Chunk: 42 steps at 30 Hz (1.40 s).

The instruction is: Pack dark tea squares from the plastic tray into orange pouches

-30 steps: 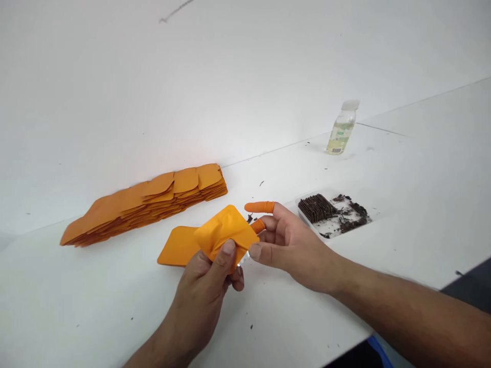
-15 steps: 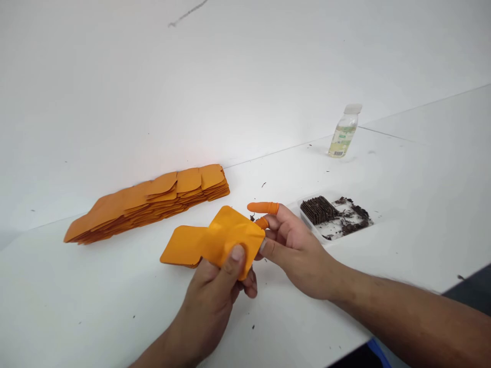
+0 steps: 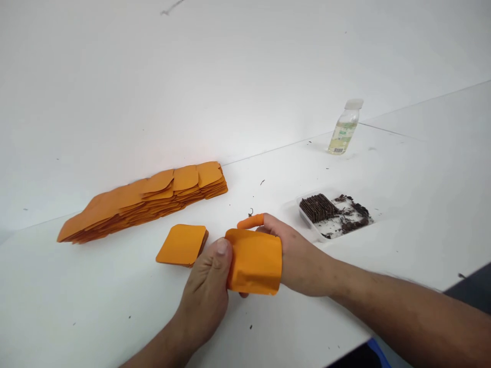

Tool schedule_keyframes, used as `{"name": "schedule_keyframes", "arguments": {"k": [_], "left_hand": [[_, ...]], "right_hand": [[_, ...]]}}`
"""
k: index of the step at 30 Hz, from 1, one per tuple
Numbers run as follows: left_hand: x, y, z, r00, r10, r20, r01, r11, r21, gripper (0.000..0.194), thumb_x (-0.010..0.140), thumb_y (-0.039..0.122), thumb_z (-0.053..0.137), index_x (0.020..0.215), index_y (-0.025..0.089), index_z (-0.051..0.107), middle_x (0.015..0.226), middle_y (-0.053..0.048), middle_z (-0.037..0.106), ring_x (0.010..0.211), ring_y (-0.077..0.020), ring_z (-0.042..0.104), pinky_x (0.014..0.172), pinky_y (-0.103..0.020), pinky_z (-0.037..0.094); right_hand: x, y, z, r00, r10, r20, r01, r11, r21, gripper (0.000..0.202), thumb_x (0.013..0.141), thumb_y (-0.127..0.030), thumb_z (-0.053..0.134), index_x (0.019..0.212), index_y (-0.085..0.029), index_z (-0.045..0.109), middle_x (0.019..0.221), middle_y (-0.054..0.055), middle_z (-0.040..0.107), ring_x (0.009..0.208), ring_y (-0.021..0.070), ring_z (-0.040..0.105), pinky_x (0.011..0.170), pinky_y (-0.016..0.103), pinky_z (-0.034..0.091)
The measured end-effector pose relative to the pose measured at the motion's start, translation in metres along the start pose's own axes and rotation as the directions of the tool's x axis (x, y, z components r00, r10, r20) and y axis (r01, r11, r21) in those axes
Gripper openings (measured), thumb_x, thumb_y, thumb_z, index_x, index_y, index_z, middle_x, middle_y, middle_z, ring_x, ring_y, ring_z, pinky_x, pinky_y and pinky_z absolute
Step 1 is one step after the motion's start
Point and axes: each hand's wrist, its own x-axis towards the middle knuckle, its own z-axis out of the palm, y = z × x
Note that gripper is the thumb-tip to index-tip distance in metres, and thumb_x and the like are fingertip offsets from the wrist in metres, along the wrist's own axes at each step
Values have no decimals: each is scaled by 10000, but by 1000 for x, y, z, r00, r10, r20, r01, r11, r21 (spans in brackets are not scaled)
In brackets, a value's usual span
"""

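Now one orange pouch [image 3: 256, 266] is at centre, its left edge pinched under the thumb of the left hand [image 3: 205, 294]; the right hand [image 3: 303, 258], at three o'clock, is partly behind it, grip untellable. From it: one small stack [image 3: 180, 245] at nine, one long row of pouches [image 3: 148, 204] at ten, one tray [image 3: 309, 225] at two, one bottle [image 3: 343, 134] at one.

We could not read any words or numbers. The bottle [image 3: 346, 129] had a label [image 3: 343, 134] with green marks, but they were too small and fuzzy for us. Low on the bottle we saw a bar code [image 3: 338, 151] with dark stripes, too tiny to read.
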Motion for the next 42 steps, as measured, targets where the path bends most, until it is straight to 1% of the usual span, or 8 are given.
{"name": "schedule_keyframes", "arguments": {"k": [5,12,18,20,22,25,33,42], "left_hand": [[0,1,-7,995,99,30,-103,955,277,615,985,761,434,717,219,553,710,-9,583,651,-156,497,615,-274,437],[0,5,4,977,-200,71,203,978,-39,598,915,784,550,738,214,519,665,47,450,591,-116,384,545,-236,379],[-8,-3,2,998,16,61,-29,975,221,412,983,648,556,1024,241,603,840,-17,624,695,-170,554,610,-279,491],[-9,-10,-2,959,255,125,-283,886,367,660,836,586,779,1353,260,529,1201,-123,678,986,-287,663,812,-408,575],[-10,-15,-2,834,504,223,-535,643,547,1000,681,491,920,1516,269,416,1489,-202,555,1308,-437,566,1054,-578,491],[-10,-16,6,712,608,350,-633,341,695,920,746,282,830,1547,248,378,1455,-214,595,1322,-459,564,1101,-649,413],[-7,-22,16,797,541,269,-556,482,677,554,679,22,571,1181,241,487,969,-57,635,816,-226,614,678,-351,541],[3,-31,7,867,483,124,-393,509,766,371,782,238,643,1133,249,523,912,-33,644,720,-224,638,582,-317,478]], "right_hand": [[-6,-12,-3,998,52,35,-47,991,-122,584,786,-237,854,1285,-268,553,867,-16,662,661,143,636,564,266,507],[-12,-15,2,998,41,44,-15,877,-480,660,698,-131,771,1311,-266,567,789,-42,621,611,145,581,467,229,446],[-10,-7,0,991,-2,-135,-67,862,-503,537,760,-157,759,1258,-291,607,766,-3,650,593,184,591,488,289,454],[-9,-7,-2,987,-21,-156,-60,868,-492,482,784,-137,723,1224,-299,607,744,-3,660,591,198,598,489,303,454],[-8,-8,-2,987,-5,-162,-78,863,-500,479,787,-92,678,1214,-291,587,740,-2,667,604,208,607,497,314,459],[-5,-9,4,978,80,-190,-174,815,-552,604,762,-35,650,1306,-277,547,856,37,709,691,239,661,535,334,488],[-5,-14,4,988,96,-120,-149,790,-595,780,800,-146,667,1536,-234,424,843,11,736,753,231,694,582,327,507],[-23,-38,-14,995,-101,6,83,782,-618,619,849,-297,776,1430,-246,568,1108,44,771,893,204,738,746,324,577]]}}
